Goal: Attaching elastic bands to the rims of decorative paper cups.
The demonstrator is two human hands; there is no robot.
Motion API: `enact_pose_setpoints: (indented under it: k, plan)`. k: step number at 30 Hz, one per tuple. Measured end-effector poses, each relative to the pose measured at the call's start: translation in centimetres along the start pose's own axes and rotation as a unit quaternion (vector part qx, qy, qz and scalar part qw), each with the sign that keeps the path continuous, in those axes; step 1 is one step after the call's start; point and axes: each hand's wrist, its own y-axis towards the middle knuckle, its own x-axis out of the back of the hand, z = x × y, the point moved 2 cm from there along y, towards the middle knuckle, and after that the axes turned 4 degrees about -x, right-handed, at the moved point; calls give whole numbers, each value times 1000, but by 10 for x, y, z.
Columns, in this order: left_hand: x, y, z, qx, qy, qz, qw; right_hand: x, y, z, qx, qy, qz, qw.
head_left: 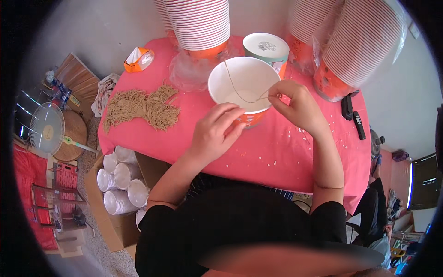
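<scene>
A white paper bucket (244, 76) with an orange printed outside stands upright on the pink-covered table, its mouth open. My right hand (297, 105) is closed at the bucket's right rim, pinching one end of a thin tan string (235, 90). The string sags across the mouth and passes over the far left rim. At the near rim is my left hand (216, 131), its thumb apart from its fingers and its fingertips against the bucket. To the left lies a pile of tan strings (143, 108).
Tall stacks of paper buckets (198, 23) and wrapped buckets (360, 46) stand at the back. A green bucket (266, 46) with a white top sits behind mine. A black cutter-like tool (358, 125) lies right. A carton (110, 226) of white cups is lower left; a person sits at right.
</scene>
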Motion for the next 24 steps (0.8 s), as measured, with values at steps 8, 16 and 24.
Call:
enact_pose_setpoints:
  k: [8,16,24]
  plan:
    - [18,1,35,56,-17,-46,997,-7,-5,18,-7,96,62,993]
    - [2,-2,8,49,-66,-2,997,-10,-3,14,-3,50,45,998]
    - [-1,-10,9,16,-26,-4,1000,-5,-8,20,32,-27,59,997]
